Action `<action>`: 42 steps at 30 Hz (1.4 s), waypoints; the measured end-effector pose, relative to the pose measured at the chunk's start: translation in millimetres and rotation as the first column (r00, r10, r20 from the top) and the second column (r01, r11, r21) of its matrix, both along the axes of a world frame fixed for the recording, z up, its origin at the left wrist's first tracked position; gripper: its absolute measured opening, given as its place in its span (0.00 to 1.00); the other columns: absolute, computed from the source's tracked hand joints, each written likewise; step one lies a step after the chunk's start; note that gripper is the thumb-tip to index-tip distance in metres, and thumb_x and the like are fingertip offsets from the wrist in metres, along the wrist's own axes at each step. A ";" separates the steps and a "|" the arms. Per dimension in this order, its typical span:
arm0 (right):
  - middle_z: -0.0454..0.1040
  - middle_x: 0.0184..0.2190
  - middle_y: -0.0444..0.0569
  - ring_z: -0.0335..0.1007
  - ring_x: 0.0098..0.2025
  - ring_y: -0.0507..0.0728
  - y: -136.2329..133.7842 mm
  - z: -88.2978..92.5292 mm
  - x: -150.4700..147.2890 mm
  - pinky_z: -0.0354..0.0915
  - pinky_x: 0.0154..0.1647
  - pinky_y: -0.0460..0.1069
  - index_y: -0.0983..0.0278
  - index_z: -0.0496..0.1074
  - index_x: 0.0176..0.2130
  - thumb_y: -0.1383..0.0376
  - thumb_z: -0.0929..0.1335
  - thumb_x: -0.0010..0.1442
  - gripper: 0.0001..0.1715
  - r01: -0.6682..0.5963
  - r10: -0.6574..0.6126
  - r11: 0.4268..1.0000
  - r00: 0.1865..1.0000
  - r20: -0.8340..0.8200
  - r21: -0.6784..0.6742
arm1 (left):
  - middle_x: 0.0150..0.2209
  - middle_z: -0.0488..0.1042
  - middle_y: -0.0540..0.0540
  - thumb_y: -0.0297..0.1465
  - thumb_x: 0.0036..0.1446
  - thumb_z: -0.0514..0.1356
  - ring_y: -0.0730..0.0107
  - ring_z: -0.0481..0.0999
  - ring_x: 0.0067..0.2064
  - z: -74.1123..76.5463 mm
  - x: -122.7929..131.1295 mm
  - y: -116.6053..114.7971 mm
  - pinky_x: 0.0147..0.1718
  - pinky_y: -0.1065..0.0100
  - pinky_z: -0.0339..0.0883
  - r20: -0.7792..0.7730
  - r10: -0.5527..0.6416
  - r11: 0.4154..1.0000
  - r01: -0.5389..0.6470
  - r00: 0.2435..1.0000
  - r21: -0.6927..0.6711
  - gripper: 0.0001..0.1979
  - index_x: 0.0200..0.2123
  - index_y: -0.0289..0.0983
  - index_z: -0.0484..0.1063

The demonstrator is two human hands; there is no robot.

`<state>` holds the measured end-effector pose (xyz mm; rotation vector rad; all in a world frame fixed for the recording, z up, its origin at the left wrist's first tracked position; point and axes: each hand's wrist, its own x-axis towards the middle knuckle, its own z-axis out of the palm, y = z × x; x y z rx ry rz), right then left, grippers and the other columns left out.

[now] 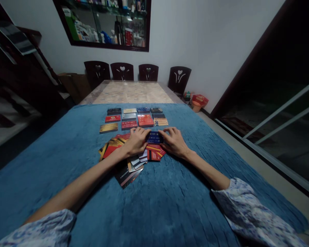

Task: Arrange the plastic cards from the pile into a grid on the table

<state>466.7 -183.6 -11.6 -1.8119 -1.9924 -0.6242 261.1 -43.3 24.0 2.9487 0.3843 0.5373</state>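
Note:
A dark blue card [155, 137] with pale print is held between my two hands, above a loose pile of cards. My left hand [137, 141] grips its left edge and my right hand [174, 141] its right edge, thumbs and fingers closed on it. Whether it is one card or a stack, I cannot tell. Under and around the hands, red cards [154, 155], gold cards [103, 151] and silver cards [136, 162] lie fanned out. Nearest me is a black striped card [127, 175]. Beyond the hands, neat card stacks stand in rows, among them a red stack [145, 120] and a gold stack [108, 128].
A blue cloth [154, 206] covers the near part of the table, whose bare marbled top [136, 92] shows beyond. Dark chairs [122, 71] line the far end. A cardboard box [76, 87] stands at the left, a red bag [200, 100] at the right.

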 end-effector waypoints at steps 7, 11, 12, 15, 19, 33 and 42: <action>0.71 0.55 0.61 0.58 0.56 0.69 0.7 -0.3 2.8 0.60 0.52 0.61 0.63 0.66 0.65 0.57 0.69 0.64 0.33 -0.006 0.006 1.000 1.000 -0.001 -0.008 | 0.52 0.72 0.35 0.27 0.56 0.61 0.47 0.67 0.56 -0.1 -1.1 1.9 0.56 0.44 0.56 0.019 -0.002 1.000 0.001 1.000 0.022 0.27 0.60 0.36 0.66; 0.71 0.55 0.61 0.58 0.56 0.69 0.1 0.7 4.4 0.60 0.52 0.62 0.63 0.65 0.65 0.56 0.68 0.65 0.33 -0.012 0.011 1.000 1.000 -0.005 -0.028 | 0.56 0.69 0.33 0.28 0.56 0.61 0.45 0.65 0.59 -0.6 -1.3 1.6 0.56 0.43 0.56 0.036 -0.013 0.999 0.012 0.999 0.034 0.27 0.60 0.36 0.67; 0.71 0.55 0.62 0.58 0.55 0.69 -0.1 0.9 4.8 0.60 0.52 0.62 0.63 0.65 0.65 0.56 0.68 0.65 0.33 -0.014 0.013 0.999 1.000 -0.003 -0.031 | 0.56 0.69 0.33 0.28 0.55 0.61 0.45 0.64 0.59 -0.8 -1.3 1.3 0.57 0.43 0.55 0.037 -0.011 0.999 0.009 0.999 0.040 0.27 0.60 0.36 0.67; 0.71 0.55 0.62 0.58 0.55 0.69 0.0 1.1 5.7 0.60 0.52 0.62 0.65 0.66 0.64 0.55 0.68 0.65 0.32 -0.018 0.019 0.999 1.000 0.007 -0.037 | 0.56 0.69 0.32 0.27 0.56 0.61 0.45 0.64 0.59 -0.6 -1.5 0.0 0.57 0.42 0.54 0.027 -0.003 0.998 0.002 1.000 0.056 0.26 0.59 0.35 0.67; 0.71 0.55 0.61 0.59 0.55 0.69 1.2 1.4 7.1 0.60 0.51 0.61 0.63 0.66 0.64 0.55 0.68 0.64 0.32 -0.021 0.022 0.998 1.000 0.010 -0.055 | 0.56 0.69 0.32 0.27 0.56 0.61 0.44 0.64 0.59 1.1 -1.9 -1.6 0.57 0.42 0.54 0.013 0.000 0.998 -0.001 1.000 0.067 0.26 0.59 0.35 0.67; 0.73 0.53 0.60 0.60 0.53 0.67 14.0 12.8 13.8 0.60 0.47 0.59 0.65 0.70 0.60 0.52 0.70 0.63 0.32 -0.048 0.056 0.990 0.997 0.054 -0.131 | 0.55 0.70 0.32 0.28 0.56 0.61 0.45 0.65 0.58 6.1 -0.4 1.8 0.56 0.42 0.55 -0.027 0.039 0.999 -0.038 0.999 0.026 0.23 0.56 0.34 0.68; 0.73 0.53 0.60 0.60 0.53 0.67 21.7 19.2 19.2 0.60 0.46 0.58 0.64 0.71 0.60 0.51 0.69 0.64 0.31 -0.085 0.095 0.980 0.994 0.045 -0.181 | 0.56 0.70 0.31 0.29 0.57 0.61 0.45 0.66 0.59 11.2 2.0 3.8 0.56 0.40 0.56 -0.081 0.065 0.998 -0.063 0.995 0.027 0.23 0.57 0.33 0.68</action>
